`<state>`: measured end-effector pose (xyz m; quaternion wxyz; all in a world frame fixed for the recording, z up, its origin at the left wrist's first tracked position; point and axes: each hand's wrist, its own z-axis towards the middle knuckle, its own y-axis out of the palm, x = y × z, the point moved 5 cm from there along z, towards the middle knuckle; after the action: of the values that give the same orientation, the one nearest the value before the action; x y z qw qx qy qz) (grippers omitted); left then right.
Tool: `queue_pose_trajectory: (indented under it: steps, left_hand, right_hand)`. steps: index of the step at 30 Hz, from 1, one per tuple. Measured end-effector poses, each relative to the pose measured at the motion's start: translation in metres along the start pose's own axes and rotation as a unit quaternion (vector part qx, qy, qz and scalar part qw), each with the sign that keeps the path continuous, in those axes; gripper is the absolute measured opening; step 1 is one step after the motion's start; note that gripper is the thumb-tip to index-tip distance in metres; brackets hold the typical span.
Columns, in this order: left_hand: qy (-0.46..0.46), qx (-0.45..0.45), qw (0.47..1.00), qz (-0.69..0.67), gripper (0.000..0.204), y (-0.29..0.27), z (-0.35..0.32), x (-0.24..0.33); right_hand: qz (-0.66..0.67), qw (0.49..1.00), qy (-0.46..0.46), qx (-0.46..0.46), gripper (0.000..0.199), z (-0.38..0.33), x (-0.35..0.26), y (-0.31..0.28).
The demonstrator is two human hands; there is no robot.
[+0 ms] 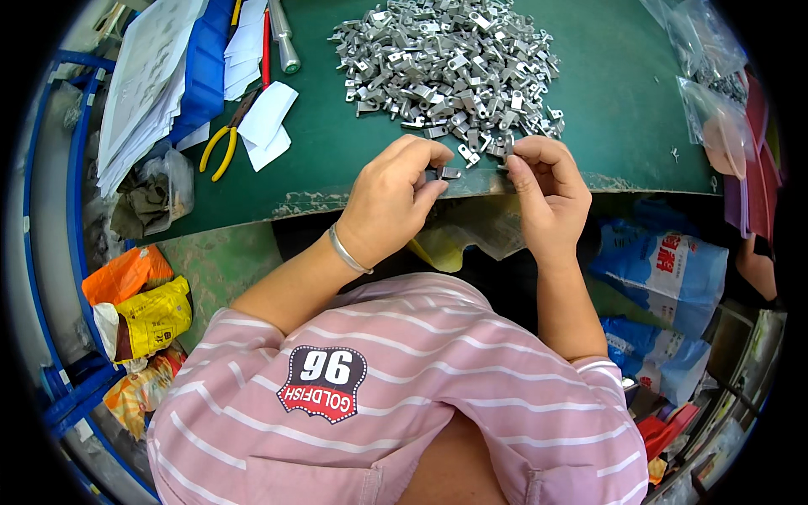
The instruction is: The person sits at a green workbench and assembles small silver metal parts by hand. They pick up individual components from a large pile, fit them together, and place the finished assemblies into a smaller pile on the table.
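A large heap of small silvery metal brackets [446, 71], each with a hole in its tab, lies on the green table [623, 109]. At the table's near edge my left hand [389, 192] is closed, with one metal bracket [449, 173] between thumb and fingers. Just to the right, my right hand [554, 195] pinches a small metal piece at the front of the heap; the fingers partly cover it. A few loose brackets [469, 155] sit between the two hands.
Yellow-handled pliers [220, 151], white paper slips [268, 118] and a metal rod [284, 38] lie to the left, beside a blue bin [202, 71] with papers. Clear plastic bags [715, 109] rest at the right edge. Blue sacks [665, 269] are below the table.
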<state>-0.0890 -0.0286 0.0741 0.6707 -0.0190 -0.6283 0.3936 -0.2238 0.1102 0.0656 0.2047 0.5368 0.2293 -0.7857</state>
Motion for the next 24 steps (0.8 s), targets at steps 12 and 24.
queue_pose_trajectory:
  steps: [12, 24]
  left_hand:
    - [0.151, -0.027, 0.986, 0.068, 0.027, 0.01, 0.014, 0.018]
    - [-0.217, -0.113, 0.884, -0.399, 0.017, 0.025, 0.013, -0.014]
  right_hand:
    - [-0.241, 0.956, -0.164, -0.047, 0.018, -0.014, -0.018, -0.005]
    - [0.251, 0.923, 0.265, -0.122, 0.015, -0.019, 0.009, -0.002]
